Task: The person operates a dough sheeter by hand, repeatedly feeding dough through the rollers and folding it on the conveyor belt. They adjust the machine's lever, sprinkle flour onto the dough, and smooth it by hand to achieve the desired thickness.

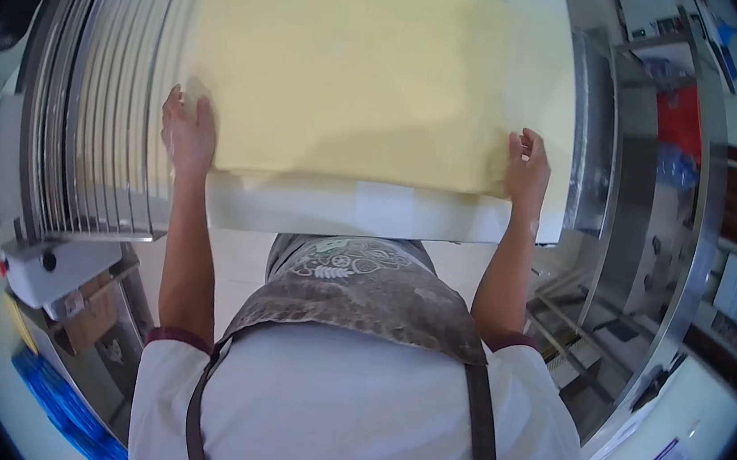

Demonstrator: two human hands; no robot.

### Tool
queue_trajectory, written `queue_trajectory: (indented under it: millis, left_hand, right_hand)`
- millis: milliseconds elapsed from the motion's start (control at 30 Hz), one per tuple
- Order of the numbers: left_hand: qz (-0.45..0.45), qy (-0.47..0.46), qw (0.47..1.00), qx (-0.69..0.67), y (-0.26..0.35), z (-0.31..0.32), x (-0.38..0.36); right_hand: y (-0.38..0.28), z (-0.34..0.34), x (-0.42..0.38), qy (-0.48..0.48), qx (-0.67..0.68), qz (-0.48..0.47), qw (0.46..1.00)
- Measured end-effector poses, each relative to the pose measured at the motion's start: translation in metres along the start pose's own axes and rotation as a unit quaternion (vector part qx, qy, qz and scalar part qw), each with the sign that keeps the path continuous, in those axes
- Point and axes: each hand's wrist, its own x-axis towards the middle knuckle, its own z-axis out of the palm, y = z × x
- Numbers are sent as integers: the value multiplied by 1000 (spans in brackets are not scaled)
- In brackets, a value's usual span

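Observation:
A wide, pale yellow sheet of dough (349, 75) lies flat on a white work surface (299, 209), its near edge almost straight. At its left edge is my left hand (188, 135), the thumb side against the dough and the fingers loosely bent and apart. Along the right edge, my right hand (528, 170) rests with curled fingers and the thumb a little away from them. Neither hand shows anything between its fingers.
To the left stands a metal rack of parallel bars (98, 112), with a white machine (58, 274) below it. Blue plastic (68, 400) lies at lower left. Metal shelving (702, 220) with a red item (679, 119) stands on the right. My brown apron (361, 297) is close to the front edge.

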Motion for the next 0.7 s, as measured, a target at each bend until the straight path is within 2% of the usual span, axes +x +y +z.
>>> queue_trajectory:
  millis: [100, 167, 200, 233, 267, 333, 367, 467, 567, 667, 700]
  left_hand:
    - [217, -28, 975, 29, 17, 15, -14]
    - [362, -184, 913, 47, 88, 18, -52]
    - [408, -266, 873, 3, 127, 16, -70]
    - [459, -305, 834, -21, 154, 29, -86]
    - [497, -323, 805, -26, 180, 43, -100]
    - [567, -307, 763, -36, 214, 75, -122]
    - [566, -294, 770, -31, 225, 89, -130]
    - [557, -270, 785, -8, 240, 106, -139]
    - [555, -267, 788, -2, 244, 104, -140]
    - [551, -249, 796, 7, 247, 105, -142]
    - [552, -273, 788, -17, 246, 109, -144]
  right_hand:
    - [16, -16, -40, -33, -79, -48, 995]
    - [8, -18, -60, -14, -103, -54, 993]
    - [7, -18, -65, -8, -115, -58, 992]
    - [7, -19, -67, -1, -125, -63, 990]
    - [14, -16, -64, 47, -95, -76, 992]
    - [14, -20, -53, 5, -20, 54, 998]
    - [13, -23, -47, -14, 19, 115, 993]
    - [8, -15, -45, 34, -112, 1, 993]
    - [5, -12, -42, 96, -74, -82, 989]
    - [18, -4, -35, 139, -116, -10, 983]
    - [25, 1, -35, 146, -133, -12, 980]
